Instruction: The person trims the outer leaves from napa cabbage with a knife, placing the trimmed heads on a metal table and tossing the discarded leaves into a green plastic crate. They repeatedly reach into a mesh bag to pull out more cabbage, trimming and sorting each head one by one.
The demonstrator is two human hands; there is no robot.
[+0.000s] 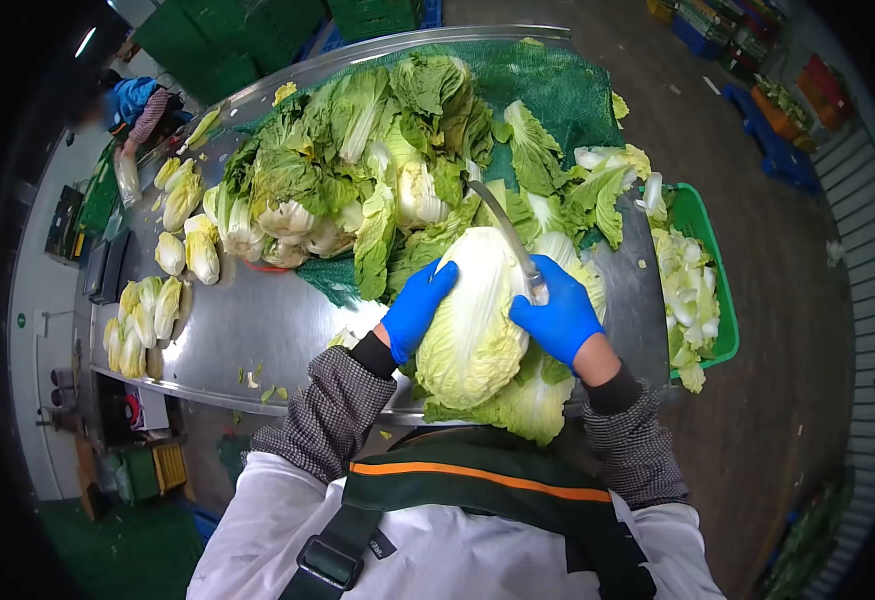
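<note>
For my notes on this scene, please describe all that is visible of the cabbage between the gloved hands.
The cabbage is a whole napa head, pale yellow-green, with crinkled leaves and white ribs. It lies at the near edge of the steel table on loose leaves. The left hand presses its left side; the right hand, gripping a curved knife, touches its right.

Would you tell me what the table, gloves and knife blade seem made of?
Table: apparently stainless steel, dull grey sheen. Gloves on the left hand and right hand: thin blue rubber, perhaps nitrile, snug. Knife blade: bright curved metal, probably steel.
</note>
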